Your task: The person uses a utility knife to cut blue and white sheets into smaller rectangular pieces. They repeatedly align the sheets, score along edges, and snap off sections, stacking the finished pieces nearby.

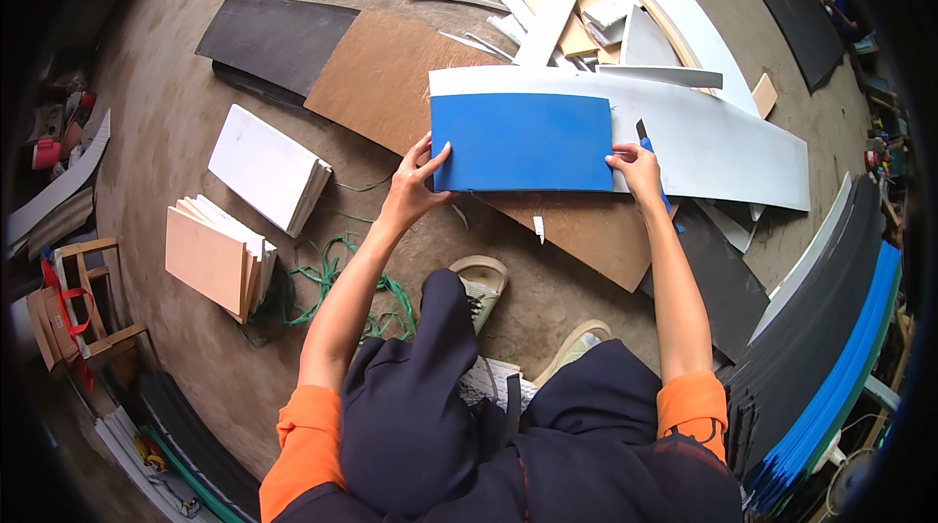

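A rectangular blue sheet (523,142) lies in front of me over a long white sheet (723,147). Its left edge is gripped by my left hand (415,186), with the thumb and fingers at the lower left corner. My right hand (640,171) pinches the right edge of the same sheet. That hand also holds a blue utility knife (666,200), whose dark blade points up and away from me. Beneath the white sheet lies a brown board (381,64).
Two stacks of cut panels, one white (264,156) and one peach (205,254), stand at left beside tangled green strapping (391,303). Offcuts (552,20) are piled at the far side. Black sheets (278,39) lie far left; black and blue sheets (840,367) are stacked right.
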A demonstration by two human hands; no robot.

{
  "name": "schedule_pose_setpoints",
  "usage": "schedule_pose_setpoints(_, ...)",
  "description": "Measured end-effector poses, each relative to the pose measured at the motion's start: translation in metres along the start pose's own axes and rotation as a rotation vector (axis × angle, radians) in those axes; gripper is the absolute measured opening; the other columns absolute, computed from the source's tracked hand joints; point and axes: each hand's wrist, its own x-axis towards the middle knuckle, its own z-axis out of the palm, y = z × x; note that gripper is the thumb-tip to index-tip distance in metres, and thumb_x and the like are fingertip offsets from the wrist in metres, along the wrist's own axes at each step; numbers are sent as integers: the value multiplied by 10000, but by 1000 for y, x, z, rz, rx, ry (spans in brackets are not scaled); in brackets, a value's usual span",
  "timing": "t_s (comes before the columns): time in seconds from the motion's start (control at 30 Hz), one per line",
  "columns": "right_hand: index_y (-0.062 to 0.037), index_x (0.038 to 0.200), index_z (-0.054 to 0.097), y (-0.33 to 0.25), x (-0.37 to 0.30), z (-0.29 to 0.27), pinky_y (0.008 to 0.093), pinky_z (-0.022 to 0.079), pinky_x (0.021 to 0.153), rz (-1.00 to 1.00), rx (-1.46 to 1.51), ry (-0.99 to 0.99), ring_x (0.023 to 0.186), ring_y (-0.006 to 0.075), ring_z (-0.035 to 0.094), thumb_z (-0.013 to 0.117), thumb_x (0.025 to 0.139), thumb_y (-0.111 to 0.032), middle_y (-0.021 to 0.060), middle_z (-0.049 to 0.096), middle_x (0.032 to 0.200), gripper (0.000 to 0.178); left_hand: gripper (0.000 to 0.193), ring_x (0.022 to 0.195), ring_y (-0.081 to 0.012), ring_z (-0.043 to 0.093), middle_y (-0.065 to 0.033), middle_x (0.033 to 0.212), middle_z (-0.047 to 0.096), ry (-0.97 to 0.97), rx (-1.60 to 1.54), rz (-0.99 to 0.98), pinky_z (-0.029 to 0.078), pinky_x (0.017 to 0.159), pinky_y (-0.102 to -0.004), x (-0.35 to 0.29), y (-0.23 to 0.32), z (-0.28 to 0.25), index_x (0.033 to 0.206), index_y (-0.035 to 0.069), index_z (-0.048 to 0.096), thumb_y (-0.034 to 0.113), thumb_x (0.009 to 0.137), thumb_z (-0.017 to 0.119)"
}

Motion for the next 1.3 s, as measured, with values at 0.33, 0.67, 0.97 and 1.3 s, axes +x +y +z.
schedule_pose_setpoints(0.33,-31,916,647,-5,-6,8,261,482,711,2,28,66,771,156,638,701,677,-120,90,668,811,260,750,1123,-270,474,-131,1300,388,6,25,-7,425,935,-373,2,3,1,1188,186,538,41,493,782)
schedule_pose_setpoints(0.67,-33,897,630,-1,-12,7,286,486,703,-101,-19,58,761,178,638,696,687,-135,104,663,808,243,762,1133,-263,471,-123,1302,392,-7,18,-32,421,945,-365,0,5,1,1194,182,532,17,489,770)
schedule_pose_setpoints(0.97,-65,819,615,-2,3,9,322,478,702,-12,-152,43,775,194,629,726,657,-153,77,659,802,216,833,1220,-350,327,-240,1351,249,-63,294,10,346,980,-425,0,15,11,1307,104,364,136,577,765)
schedule_pose_setpoints(1.3,-85,758,630,-5,3,9,375,470,698,37,-146,49,758,214,630,750,630,-176,59,658,750,197,1059,1330,-351,61,-260,1404,114,-225,566,190,38,1060,-496,66,93,99,1312,-116,178,558,633,630)
